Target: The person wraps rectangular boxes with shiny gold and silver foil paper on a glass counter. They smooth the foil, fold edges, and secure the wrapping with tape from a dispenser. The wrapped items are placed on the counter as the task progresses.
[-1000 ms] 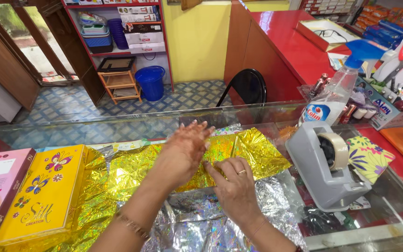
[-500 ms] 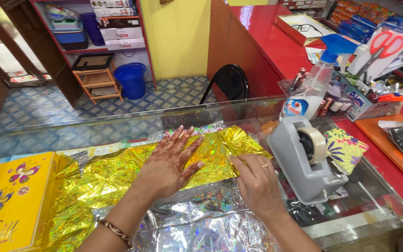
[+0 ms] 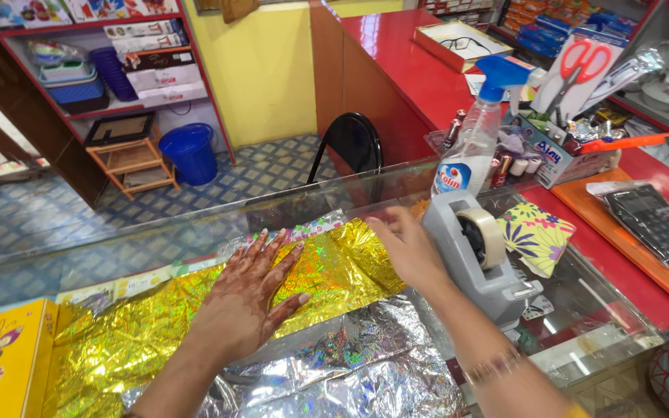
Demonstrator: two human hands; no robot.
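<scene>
On the glass table (image 3: 195, 232) we see shiny gold wrapping paper (image 3: 327, 271) spread out. Our left hand (image 3: 249, 298) lies flat and open on it. Our right hand (image 3: 408, 248), grip loose and holding nothing, is beside the grey tape holder (image 3: 478, 259).

Left hand (image 3: 251, 298): bare forearm, reddish-brown henna patterning across the back and fingers (image 3: 286, 259), nails short. Right hand (image 3: 408, 248): bare forearm, thin beaded bracelet (image 3: 493, 368) at the wrist, possibly gold-toned; no sleeves visible on either arm.
</scene>
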